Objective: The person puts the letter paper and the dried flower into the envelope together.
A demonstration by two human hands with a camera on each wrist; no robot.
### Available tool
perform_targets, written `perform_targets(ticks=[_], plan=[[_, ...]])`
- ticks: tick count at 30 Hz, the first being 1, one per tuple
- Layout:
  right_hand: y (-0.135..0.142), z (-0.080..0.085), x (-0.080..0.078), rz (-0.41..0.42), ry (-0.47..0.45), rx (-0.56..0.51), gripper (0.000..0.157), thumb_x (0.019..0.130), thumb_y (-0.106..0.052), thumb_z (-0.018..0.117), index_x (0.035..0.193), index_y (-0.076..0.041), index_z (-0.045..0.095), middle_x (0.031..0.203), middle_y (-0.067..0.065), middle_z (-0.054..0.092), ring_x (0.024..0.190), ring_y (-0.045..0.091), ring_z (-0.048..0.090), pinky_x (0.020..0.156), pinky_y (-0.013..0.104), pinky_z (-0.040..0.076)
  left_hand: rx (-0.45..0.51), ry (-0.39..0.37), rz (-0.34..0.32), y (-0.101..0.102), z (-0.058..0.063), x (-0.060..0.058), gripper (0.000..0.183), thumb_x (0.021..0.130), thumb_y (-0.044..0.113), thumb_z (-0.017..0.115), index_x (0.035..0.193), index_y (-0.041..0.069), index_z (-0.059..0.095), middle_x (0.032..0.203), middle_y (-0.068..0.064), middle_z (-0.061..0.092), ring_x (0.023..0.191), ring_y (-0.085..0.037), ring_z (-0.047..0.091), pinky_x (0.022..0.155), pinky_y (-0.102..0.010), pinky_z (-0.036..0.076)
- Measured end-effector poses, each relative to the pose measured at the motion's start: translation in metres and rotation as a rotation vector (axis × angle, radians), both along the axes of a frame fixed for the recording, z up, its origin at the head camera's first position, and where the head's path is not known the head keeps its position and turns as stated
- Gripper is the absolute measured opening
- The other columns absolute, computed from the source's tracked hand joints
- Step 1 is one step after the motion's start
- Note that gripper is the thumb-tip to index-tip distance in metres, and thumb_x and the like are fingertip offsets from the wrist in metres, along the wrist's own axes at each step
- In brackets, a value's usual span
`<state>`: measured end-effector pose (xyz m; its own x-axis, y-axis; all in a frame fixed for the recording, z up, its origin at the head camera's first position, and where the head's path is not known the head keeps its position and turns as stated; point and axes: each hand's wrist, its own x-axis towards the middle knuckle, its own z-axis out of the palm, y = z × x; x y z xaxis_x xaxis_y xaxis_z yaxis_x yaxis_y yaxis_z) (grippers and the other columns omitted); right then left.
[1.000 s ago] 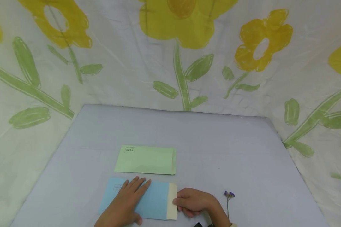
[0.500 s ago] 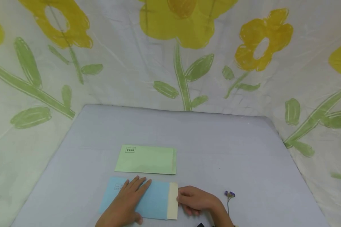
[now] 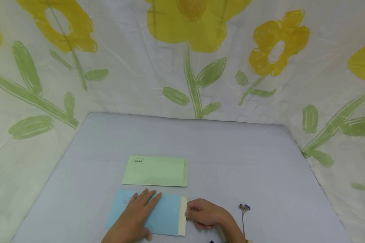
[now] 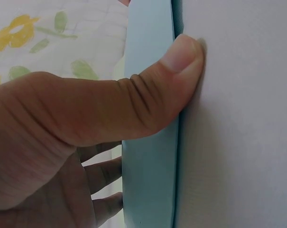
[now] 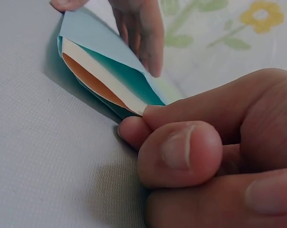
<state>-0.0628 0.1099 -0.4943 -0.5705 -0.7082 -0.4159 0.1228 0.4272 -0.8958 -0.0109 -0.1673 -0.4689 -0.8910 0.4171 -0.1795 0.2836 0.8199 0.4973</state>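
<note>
A blue envelope (image 3: pixel 165 216) lies flat near the front of the table, a small printed box on its left part. My left hand (image 3: pixel 132 217) rests on it with fingers spread; in the left wrist view the thumb (image 4: pixel 134 99) reaches across its near edge. From the envelope's right end sticks a narrow strip of cream paper (image 3: pixel 182 217). My right hand (image 3: pixel 205 214) pinches this strip's outer edge between thumb and forefinger. The right wrist view shows the blue envelope's mouth (image 5: pixel 98 31) gaping, with the cream paper (image 5: pixel 98 73) inside, orange on its inner side.
A pale green envelope (image 3: pixel 155 172) with a printed box lies just behind the blue one. To the right of my right hand is a thin-stemmed purple flower (image 3: pixel 244 207). A flower-printed cloth (image 3: pixel 134 84) hangs behind the grey table (image 3: pixel 231 152).
My right hand has shifted slightly left, and the visible cream strip is narrower, further inside the blue envelope. The left hand stays in place on the envelope.
</note>
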Motion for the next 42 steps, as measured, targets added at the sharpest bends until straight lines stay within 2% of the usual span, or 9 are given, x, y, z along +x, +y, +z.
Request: perform_targets(ticks=[14,20,29,39,42], plan=[[-0.01,0.004,-0.001,0.007,0.021,0.015,0.026,0.098,-0.02,0.06,0.074,-0.012,0.059,0.045,-0.005,0.047,0.033,0.004,0.033,0.032,0.02,0.028,0.007,-0.018,-0.003,-0.001,-0.001,0.0,0.118,0.048,0.026,0.098,0.15,0.005,0.043,0.154,-0.018,0.04,0.143,-0.045,0.029,0.114,-0.066,0.021],[-0.01,-0.002,-0.001,-0.054,0.012,-0.027,0.023,0.097,-0.021,0.062,0.076,-0.013,0.06,0.047,-0.005,0.049,0.033,0.004,0.036,0.032,0.02,0.031,0.01,-0.015,-0.003,-0.002,0.0,0.0,0.119,0.047,0.026,0.098,0.15,0.005,0.043,0.153,-0.018,0.04,0.143,-0.045,0.029,0.114,-0.066,0.021],[-0.017,-0.006,0.004,-0.125,0.073,-0.021,0.019,0.095,-0.018,0.064,0.077,-0.012,0.066,0.046,-0.005,0.049,0.031,0.004,0.035,0.032,0.019,0.031,0.008,-0.025,-0.006,-0.001,-0.002,-0.001,0.119,0.048,0.026,0.099,0.151,0.006,0.043,0.154,-0.017,0.04,0.144,-0.044,0.028,0.115,-0.065,0.02],[-0.018,0.0,0.002,-0.091,0.057,-0.021,0.015,0.095,-0.012,0.062,0.081,-0.011,0.068,0.049,-0.004,0.051,0.033,0.004,0.036,0.034,0.019,0.031,0.016,-0.01,-0.019,-0.004,-0.002,-0.001,0.118,0.05,0.029,0.098,0.151,0.006,0.042,0.154,-0.017,0.039,0.144,-0.044,0.028,0.114,-0.065,0.021],[-0.019,-0.001,0.003,-0.11,0.07,-0.013,0.013,0.094,-0.012,0.062,0.083,-0.012,0.069,0.048,-0.004,0.051,0.033,0.004,0.036,0.034,0.018,0.031,0.023,-0.009,-0.021,-0.005,-0.001,-0.001,0.118,0.05,0.029,0.098,0.152,0.006,0.042,0.154,-0.017,0.039,0.144,-0.044,0.028,0.114,-0.065,0.021]])
